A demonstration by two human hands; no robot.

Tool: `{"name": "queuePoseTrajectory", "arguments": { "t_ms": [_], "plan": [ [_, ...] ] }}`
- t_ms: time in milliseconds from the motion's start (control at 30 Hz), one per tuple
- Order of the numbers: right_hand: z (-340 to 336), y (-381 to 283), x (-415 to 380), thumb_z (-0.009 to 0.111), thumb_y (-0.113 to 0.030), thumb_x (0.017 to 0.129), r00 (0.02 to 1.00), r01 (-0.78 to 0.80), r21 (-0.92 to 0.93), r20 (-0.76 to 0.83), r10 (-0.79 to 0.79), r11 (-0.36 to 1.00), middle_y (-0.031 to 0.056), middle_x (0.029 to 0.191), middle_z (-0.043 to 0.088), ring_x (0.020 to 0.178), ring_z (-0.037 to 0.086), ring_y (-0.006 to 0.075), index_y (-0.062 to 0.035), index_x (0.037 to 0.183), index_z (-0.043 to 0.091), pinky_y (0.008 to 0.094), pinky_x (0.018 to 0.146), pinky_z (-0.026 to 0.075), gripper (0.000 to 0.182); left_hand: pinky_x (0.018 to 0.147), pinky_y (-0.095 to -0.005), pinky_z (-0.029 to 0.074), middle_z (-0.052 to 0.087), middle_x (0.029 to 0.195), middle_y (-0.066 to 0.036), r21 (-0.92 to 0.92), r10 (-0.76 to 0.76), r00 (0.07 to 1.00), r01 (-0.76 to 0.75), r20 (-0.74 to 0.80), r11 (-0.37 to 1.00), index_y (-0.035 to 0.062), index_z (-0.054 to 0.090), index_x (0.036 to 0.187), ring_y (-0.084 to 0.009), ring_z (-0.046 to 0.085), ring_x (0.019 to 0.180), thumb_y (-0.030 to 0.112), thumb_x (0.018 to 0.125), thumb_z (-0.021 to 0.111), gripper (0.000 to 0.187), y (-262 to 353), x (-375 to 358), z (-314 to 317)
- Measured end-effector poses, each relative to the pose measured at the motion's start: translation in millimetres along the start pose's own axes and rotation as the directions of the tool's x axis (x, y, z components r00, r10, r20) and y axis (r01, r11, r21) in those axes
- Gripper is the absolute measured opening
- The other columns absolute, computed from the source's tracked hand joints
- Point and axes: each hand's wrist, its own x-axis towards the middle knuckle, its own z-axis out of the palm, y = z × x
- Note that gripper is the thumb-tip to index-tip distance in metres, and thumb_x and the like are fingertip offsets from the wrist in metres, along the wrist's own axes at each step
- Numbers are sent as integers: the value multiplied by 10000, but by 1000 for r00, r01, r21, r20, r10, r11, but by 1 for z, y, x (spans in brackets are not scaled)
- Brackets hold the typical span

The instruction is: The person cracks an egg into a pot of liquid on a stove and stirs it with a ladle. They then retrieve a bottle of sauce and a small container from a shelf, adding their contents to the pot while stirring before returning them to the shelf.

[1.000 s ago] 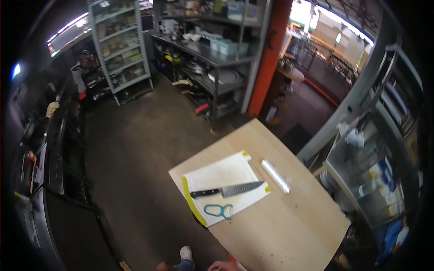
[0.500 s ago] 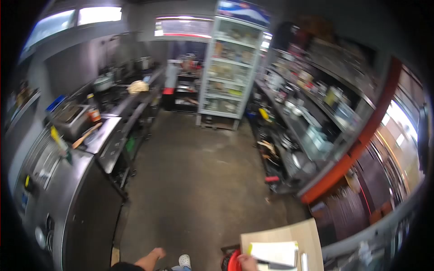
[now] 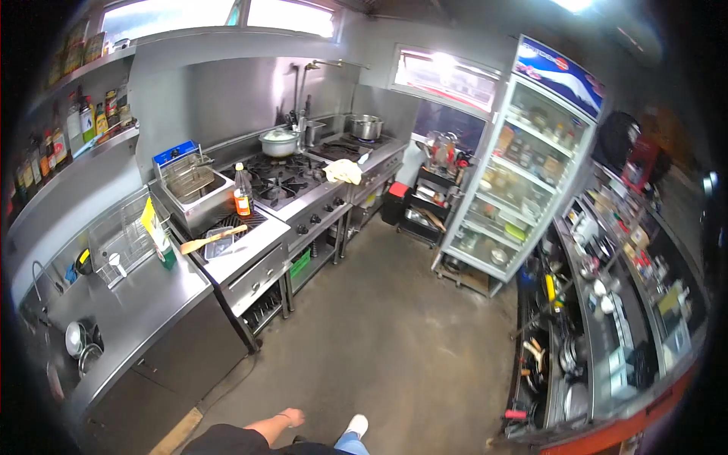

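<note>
My left hand [image 3: 293, 417] hangs low at the bottom of the view, past a dark sleeve. Its fingers look curled in, and nothing shows in them. Below it lies bare floor, and a white shoe [image 3: 358, 425] is just to its right. My right hand is out of view. The closest fixture on the left is a steel counter [image 3: 144, 303] with a sink side. On the unit beyond it rest a wooden spatula [image 3: 214, 240], a clear plastic container [image 3: 220, 246] and a bottle with an orange label [image 3: 243, 193].
A deep fryer [image 3: 201, 201] and a gas stove [image 3: 280, 178] with a lidded pot [image 3: 279, 142] line the left wall. At the back stands a glass-door fridge [image 3: 523, 167]. Crowded shelves [image 3: 607, 303] run along the right. Concrete floor [image 3: 379, 334] stretches between them.
My view has swung left toward the stove side. The right hand, the red bin and the board at lower right have left the view. My left hand stays low.
</note>
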Motion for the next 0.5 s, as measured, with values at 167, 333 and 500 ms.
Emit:
{"name": "queuePoseTrajectory", "arguments": {
  "t_ms": [167,333,500],
  "plan": [
    [-59,-42,164,568,-268,880,998,-6,2,67,6,1000,198,1083,628,927,605,315,-24,1103,613,415,750,488,334,965,-421,433,527,1286,-198,-35,-387,906,398,168,917,43,587,1210,-331,503,1208,291,842,517,449,-54,28,-47],
    [-87,-94,331,612,-255,861,981,11,24,193,-15,1000,169,1095,633,884,606,270,-41,1157,595,396,698,497,366,946,-440,448,587,1203,-148,-265,-324,933,276,-157,924,100,653,1101,-361,571,1074,288,834,478,371,-1,72,-164],
    [-73,-102,490,655,-242,843,949,-18,44,314,4,999,141,1106,638,841,608,225,-57,1212,576,378,645,506,420,956,-409,440,599,1172,-136,-495,-259,824,-30,-505,868,88,650,1084,-340,562,1080,347,840,487,391,54,181,-293]
  ]
}}
